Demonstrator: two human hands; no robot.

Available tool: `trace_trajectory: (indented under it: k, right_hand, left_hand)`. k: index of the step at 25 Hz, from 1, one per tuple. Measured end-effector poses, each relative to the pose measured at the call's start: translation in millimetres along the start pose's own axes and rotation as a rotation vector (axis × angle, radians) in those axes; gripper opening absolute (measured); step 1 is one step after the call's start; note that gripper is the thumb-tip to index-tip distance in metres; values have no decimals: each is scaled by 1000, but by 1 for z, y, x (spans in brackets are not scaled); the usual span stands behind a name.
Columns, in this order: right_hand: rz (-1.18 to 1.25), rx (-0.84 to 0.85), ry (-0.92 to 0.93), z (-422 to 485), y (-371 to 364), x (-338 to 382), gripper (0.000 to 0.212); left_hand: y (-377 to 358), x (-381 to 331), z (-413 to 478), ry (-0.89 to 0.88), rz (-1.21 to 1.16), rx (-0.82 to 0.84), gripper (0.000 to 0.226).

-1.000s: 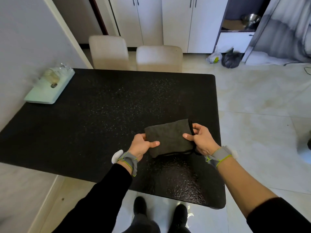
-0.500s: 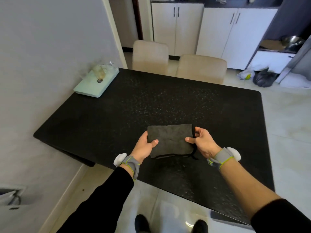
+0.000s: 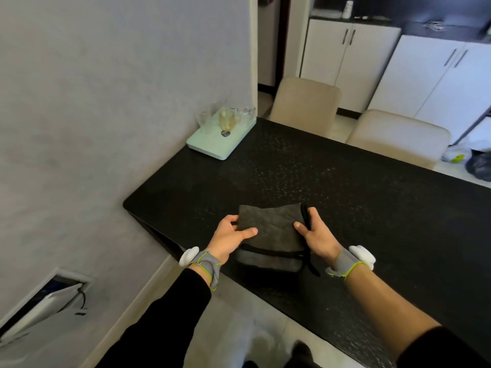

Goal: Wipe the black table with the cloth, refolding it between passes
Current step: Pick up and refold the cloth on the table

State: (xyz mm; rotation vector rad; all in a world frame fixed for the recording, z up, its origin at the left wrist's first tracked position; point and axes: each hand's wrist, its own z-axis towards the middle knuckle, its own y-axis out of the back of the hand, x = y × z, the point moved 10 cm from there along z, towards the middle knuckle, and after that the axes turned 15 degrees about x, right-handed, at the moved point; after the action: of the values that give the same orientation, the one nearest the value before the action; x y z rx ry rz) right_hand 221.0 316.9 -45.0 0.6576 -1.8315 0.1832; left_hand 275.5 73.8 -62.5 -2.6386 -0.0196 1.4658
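Observation:
A folded dark grey cloth (image 3: 271, 229) with black edging is held just above the near edge of the black speckled table (image 3: 345, 187). My left hand (image 3: 229, 239) grips the cloth's left side, thumb on top and fingers underneath. My right hand (image 3: 314, 233) pinches the right side, where a black loop of edging sticks up past the fingers. A lower fold of the cloth hangs toward me below both hands.
A pale green tray (image 3: 218, 143) with several glasses sits at the table's far left corner against the grey wall (image 3: 119, 102). Two beige chairs (image 3: 305, 107) stand behind the table. White cabinets (image 3: 425, 65) line the back. Bags (image 3: 475, 166) lie on the floor at right.
The view has swung left, so the table's left end and the wall now fill more of the frame. Both hands keep hold of the cloth, now nearer the table's left end.

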Motion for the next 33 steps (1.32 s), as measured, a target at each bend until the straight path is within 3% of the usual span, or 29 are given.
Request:
trace_trajectory:
  k: [3,7,15,19,22,25,28,31,33]
  right_hand:
    - [48,31,-5,43,-30,15,17]
    - [145,131,-115,106,-65,23,29]
    - [-128,200,-148,233,-103,17,45]
    - [-217,97,-140,272,-102,17,45]
    - [-426,186,-168,290,-114,6,38]
    - [-800,324,-169,293,-125,-14,47]
    - [-1150,324,-35,292,-131,-10,47]
    - [-1254,443,104,292,-148,-4,34]
    - [-1260,428,134,293,-150,1,31]
  left_hand:
    - [46,4,12,32,-32,-23,61]
    - [97,3,33,36,-7,-68,44]
    - [178,-23,97,71,748,-237,39]
    - [202,-30,133,-24,623,-300,42]
    - [211,-8,159,43,646,-213,40]
    - [214,21,169,162,772,-87,42]
    - [222,27,170,176,875,-84,39]
    - [222,24,171,183,865,-71,32]
    - [223,23,173,186,832,-68,26]
